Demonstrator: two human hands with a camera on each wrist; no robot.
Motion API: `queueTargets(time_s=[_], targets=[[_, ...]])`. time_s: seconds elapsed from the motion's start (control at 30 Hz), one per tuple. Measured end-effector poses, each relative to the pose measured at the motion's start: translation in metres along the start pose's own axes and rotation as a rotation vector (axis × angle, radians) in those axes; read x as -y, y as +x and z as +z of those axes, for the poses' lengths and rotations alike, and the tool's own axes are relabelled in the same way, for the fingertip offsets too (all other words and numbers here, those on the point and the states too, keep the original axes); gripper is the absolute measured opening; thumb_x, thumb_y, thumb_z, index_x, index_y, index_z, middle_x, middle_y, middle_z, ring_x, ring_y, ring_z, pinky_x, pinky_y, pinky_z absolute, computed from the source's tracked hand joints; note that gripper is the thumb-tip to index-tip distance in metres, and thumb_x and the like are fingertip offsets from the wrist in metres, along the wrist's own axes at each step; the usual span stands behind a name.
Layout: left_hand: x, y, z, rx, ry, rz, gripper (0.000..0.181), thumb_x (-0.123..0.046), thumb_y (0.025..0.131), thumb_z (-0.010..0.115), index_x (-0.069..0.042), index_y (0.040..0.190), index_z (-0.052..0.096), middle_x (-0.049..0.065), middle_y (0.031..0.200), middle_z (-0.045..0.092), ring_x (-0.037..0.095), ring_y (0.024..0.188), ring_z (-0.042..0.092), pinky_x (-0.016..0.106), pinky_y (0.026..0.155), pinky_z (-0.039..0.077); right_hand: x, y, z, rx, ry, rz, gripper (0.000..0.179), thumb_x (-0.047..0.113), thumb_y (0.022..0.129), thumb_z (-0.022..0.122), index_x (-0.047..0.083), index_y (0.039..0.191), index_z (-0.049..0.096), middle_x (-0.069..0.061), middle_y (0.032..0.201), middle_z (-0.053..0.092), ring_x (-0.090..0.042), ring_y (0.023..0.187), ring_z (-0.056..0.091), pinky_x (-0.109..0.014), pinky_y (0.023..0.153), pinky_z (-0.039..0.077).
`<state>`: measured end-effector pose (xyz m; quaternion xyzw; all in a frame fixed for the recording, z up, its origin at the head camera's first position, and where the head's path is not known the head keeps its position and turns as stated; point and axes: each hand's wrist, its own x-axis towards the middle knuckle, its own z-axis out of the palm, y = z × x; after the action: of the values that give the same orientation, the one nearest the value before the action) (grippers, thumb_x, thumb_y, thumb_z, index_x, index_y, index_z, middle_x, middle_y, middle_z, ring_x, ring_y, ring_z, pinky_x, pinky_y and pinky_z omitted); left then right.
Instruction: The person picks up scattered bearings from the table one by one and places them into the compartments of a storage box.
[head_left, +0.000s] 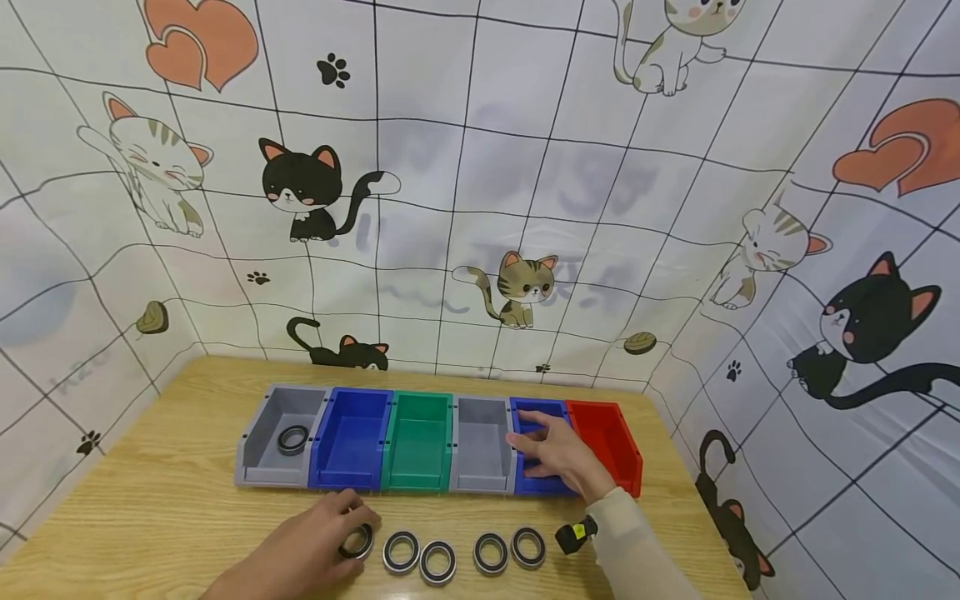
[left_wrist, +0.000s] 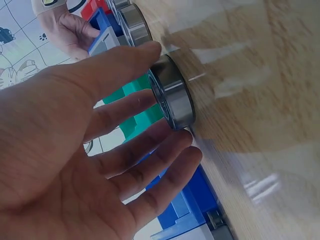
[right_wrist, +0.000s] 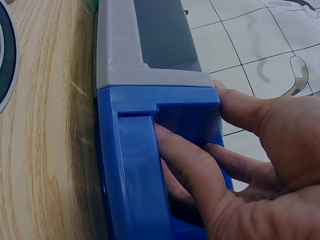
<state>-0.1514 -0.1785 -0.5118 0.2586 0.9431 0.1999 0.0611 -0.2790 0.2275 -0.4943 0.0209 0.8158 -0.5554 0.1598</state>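
My left hand (head_left: 315, 537) is over the leftmost ball bearing (head_left: 362, 542) of the row on the table. In the left wrist view its thumb and fingertips hold opposite sides of that bearing (left_wrist: 175, 95), which lies flat. My right hand (head_left: 558, 450) reaches into the right-hand blue bin (head_left: 551, 485). In the right wrist view, the fingers (right_wrist: 192, 165) dip inside this bin while the thumb is at its rim by the grey bin (right_wrist: 117, 40). No bearing shows in the right hand, though part of the bin's inside is hidden.
Several more bearings (head_left: 437, 562) lie along the front. The joined bins include a left grey bin (head_left: 255, 467) with a bearing (head_left: 292, 439) inside, a blue bin (head_left: 348, 442), a green bin (head_left: 420, 450) and a red bin (head_left: 607, 442). A patterned cloth (head_left: 420, 192) hangs behind.
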Motion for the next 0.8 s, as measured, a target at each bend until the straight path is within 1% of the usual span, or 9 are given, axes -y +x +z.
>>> queueTargets(time_s=[0.1,0.2,0.43,0.6,0.8], targets=[[0.0006,0.0007,-0.0006,0.017,-0.029,-0.007,0.035,-0.028,0.096,0.097,-0.028,0.127,0.082,-0.009,0.122,0.069,0.009,0.102,0.066,0.038,0.088,0.069,0.0012,-0.0002,0.0002,0.000,0.012,0.008,0.081,0.025,0.106,0.089,0.007,0.175,0.051,-0.028,0.141,0.073,-0.029,0.111,0.083,-0.055,0.089,0.075],[0.0015,0.0009,-0.0002,0.019,-0.045,0.001,0.033,-0.027,0.097,0.096,-0.027,0.127,0.083,-0.009,0.120,0.068,0.005,0.099,0.064,0.036,0.086,0.069,0.0018,0.0000,0.0005,0.001,0.021,0.015,0.081,0.025,0.107,0.089,0.007,0.176,0.051,-0.029,0.142,0.072,-0.029,0.111,0.083,-0.055,0.089,0.075],[0.0034,0.0001,0.0016,-0.006,-0.052,0.057,0.029,-0.022,0.097,0.096,-0.022,0.123,0.083,-0.009,0.113,0.066,-0.002,0.093,0.058,0.029,0.080,0.064,0.0013,0.0001,0.0002,0.003,0.020,0.014,0.080,0.024,0.108,0.088,0.007,0.176,0.050,-0.029,0.141,0.072,-0.031,0.113,0.083,-0.056,0.090,0.074],[0.0041,0.0015,0.0009,0.014,-0.066,0.068,0.028,-0.020,0.097,0.096,-0.020,0.122,0.083,-0.008,0.112,0.066,-0.003,0.093,0.057,0.027,0.080,0.064,-0.0001,0.0005,0.0004,0.000,0.013,0.011,0.080,0.025,0.107,0.088,0.007,0.175,0.051,-0.028,0.140,0.074,-0.030,0.112,0.083,-0.055,0.089,0.075],[0.0038,0.0013,0.0005,0.008,-0.062,0.073,0.028,-0.020,0.097,0.097,-0.020,0.121,0.083,-0.008,0.111,0.066,-0.003,0.092,0.056,0.026,0.079,0.063,-0.0007,0.0018,0.0007,-0.004,0.017,0.015,0.081,0.025,0.107,0.089,0.007,0.175,0.051,-0.028,0.141,0.073,-0.029,0.110,0.083,-0.055,0.089,0.075]])
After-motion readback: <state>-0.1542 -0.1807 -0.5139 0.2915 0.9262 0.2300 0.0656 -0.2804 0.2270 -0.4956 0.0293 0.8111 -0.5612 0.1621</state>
